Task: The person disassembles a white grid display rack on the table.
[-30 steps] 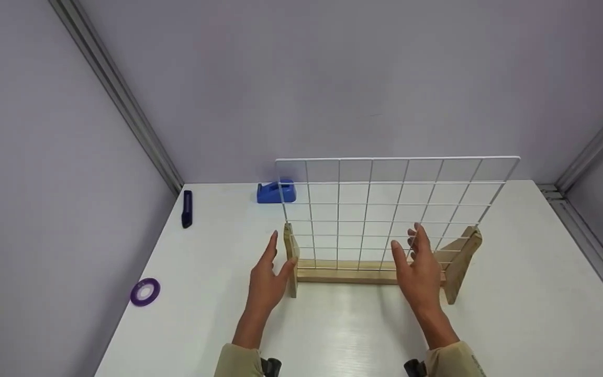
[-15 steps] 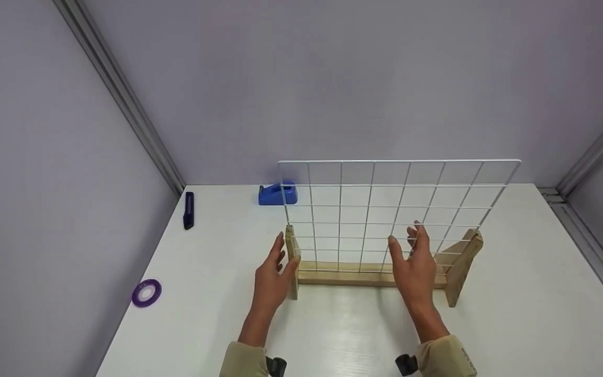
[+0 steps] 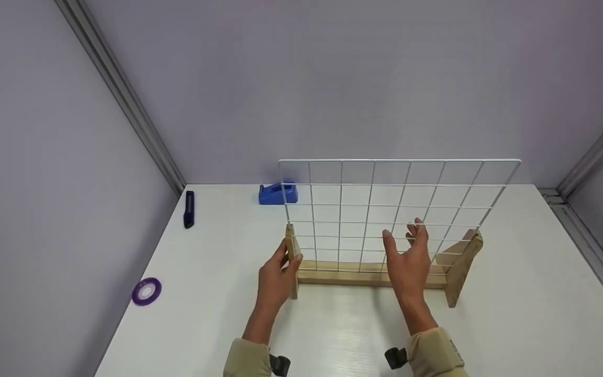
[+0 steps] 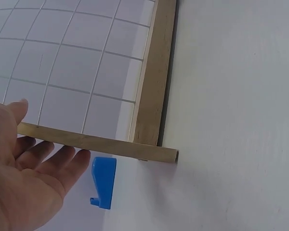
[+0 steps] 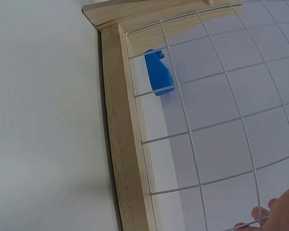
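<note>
A white wire grid panel [image 3: 354, 204] stands tilted in a wooden stand, with a crossbar [image 3: 346, 277] along the bottom and a board at either end. My left hand [image 3: 275, 280] holds the left end board [image 3: 292, 262]; in the left wrist view its fingers [image 4: 62, 163] lie along the board's outer face and the thumb is on the other side. My right hand [image 3: 409, 267] is in front of the grid, short of the right end board [image 3: 461, 269], thumb and fingers spread apart. The right wrist view shows its fingertips [image 5: 260, 213] right at a wire.
A blue tape dispenser [image 3: 272, 194] stands behind the grid's left side. At the left of the white table [image 3: 207, 251] lie a dark utility knife [image 3: 189, 209] and a purple ring-shaped roll [image 3: 136, 297] near the edge. Grey walls [image 3: 333, 94] enclose the back and sides.
My left hand has moved up and right, its fingers closing onto the left end board. The right hand has shifted slightly left in front of the grid. The stand stays in place.
</note>
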Available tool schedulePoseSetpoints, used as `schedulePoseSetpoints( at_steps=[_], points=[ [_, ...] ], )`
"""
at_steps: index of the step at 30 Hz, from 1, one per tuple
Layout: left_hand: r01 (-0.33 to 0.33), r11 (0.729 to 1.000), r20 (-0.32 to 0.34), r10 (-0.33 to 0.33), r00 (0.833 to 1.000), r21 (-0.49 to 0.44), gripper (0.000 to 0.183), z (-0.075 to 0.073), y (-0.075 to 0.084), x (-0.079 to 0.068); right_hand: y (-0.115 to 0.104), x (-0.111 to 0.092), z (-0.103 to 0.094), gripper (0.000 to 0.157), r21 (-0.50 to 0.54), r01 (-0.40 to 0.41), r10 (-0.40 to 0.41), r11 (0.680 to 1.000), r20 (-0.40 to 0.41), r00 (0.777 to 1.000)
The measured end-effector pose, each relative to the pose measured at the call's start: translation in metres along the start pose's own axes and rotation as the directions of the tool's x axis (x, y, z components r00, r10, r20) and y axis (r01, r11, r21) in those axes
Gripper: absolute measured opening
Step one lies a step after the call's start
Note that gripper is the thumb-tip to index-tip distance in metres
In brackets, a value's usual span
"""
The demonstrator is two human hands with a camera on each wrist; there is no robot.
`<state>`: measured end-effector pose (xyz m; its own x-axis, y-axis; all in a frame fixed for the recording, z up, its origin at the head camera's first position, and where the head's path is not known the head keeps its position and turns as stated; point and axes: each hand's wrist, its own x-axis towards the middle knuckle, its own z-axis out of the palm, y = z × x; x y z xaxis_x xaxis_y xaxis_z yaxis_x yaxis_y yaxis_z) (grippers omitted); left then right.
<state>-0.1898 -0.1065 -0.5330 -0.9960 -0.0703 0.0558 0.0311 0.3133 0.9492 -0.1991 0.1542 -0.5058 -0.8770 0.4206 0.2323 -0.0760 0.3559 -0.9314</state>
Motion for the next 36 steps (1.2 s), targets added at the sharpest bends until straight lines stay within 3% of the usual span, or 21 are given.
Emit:
schedulePoseSetpoints(
  at_steps=[16, 36],
  points=[
    [0.004, 1.000, -0.017, -0.003, 1.000, 0.010, 0.060, 0.003, -0.007, 0.001, -0.006, 0.003, 0.009, 0.071, 0.066, -0.048, 0.054, 0.997, -0.088, 0.995],
    [0.022, 0.999, -0.027, -0.021, 0.999, 0.026, 0.057, 0.003, -0.007, 0.000, -0.018, 0.003, 0.005, 0.071, 0.113, -0.108, 0.115, 0.988, -0.058, 0.992]
  ],
)
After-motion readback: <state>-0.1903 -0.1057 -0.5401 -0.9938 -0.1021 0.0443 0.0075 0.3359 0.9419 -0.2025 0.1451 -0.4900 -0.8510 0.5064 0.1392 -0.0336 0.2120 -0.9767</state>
